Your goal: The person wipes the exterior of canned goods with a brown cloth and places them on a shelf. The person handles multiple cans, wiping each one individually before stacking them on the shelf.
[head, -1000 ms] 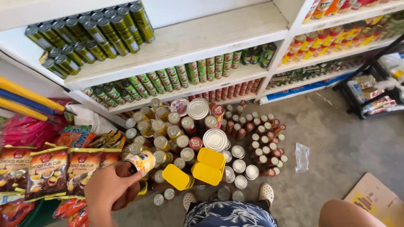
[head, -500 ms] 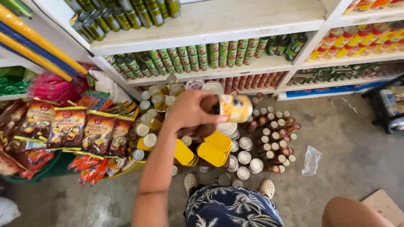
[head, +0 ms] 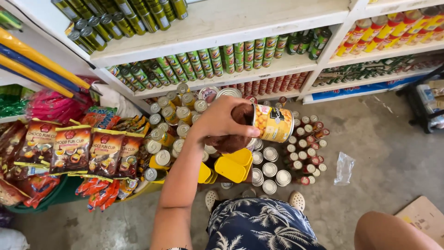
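Left hand (head: pixel 222 121) up over the cans on the floor (head: pixel 277 157), fingers (head: pixel 240 131) wrapped around a yellow can (head: pixel 274 123) and a brown cloth (head: pixel 231 141). Can lying sideways. Right hand out of sight.

Right hand out of view. Brown cloth (head: pixel 231 134) half hidden behind left hand (head: pixel 222 122). Cardboard box (head: pixel 423 215) cut off by edge.

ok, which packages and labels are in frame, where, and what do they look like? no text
Can: in the left hand, on its side; yellow label, dark patch.
Brown cloth: under that hand.
Snack packs: hanging left; brown, yellow tops.
Green cans: middle shelf, lying in rows.
Yellow tubs: floor, among silver-topped tins.
Clear bag: floor, right.
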